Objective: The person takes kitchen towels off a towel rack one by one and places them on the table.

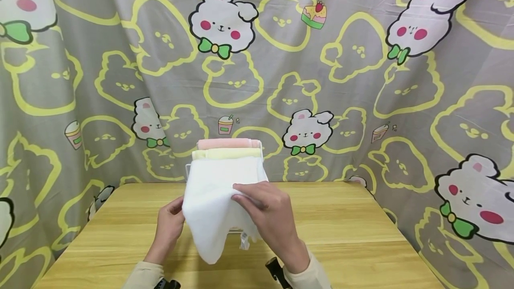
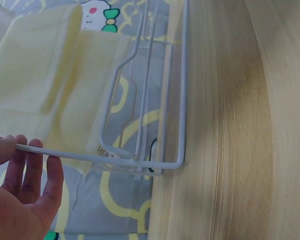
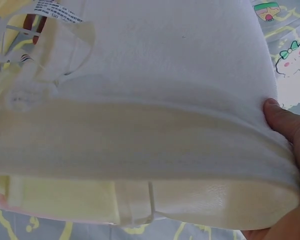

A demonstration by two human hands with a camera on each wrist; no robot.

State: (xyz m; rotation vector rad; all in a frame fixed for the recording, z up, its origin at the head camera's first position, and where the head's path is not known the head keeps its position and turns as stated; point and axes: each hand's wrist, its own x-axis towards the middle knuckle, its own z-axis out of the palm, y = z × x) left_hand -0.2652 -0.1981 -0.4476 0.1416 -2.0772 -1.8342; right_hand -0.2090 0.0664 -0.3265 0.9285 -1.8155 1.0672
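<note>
A white wire rack (image 2: 90,158) stands on the table with several towels draped over its rails. My left hand (image 1: 170,224) grips a side wire of it, thumb on one side and fingers on the other in the left wrist view. Over the nearest part hangs a white towel (image 1: 225,173), its front corner pulled into a loose fold. My right hand (image 1: 273,217) pinches this towel between thumb and fingers. Behind it hang a yellow towel (image 1: 225,153) and a pink towel (image 1: 229,143). A small printed label (image 3: 55,10) shows near the white towel.
The rack stands on a wood-grain table (image 1: 345,235). A grey curtain (image 1: 257,79) printed with bunnies and yellow outlines hangs behind the table and at both sides.
</note>
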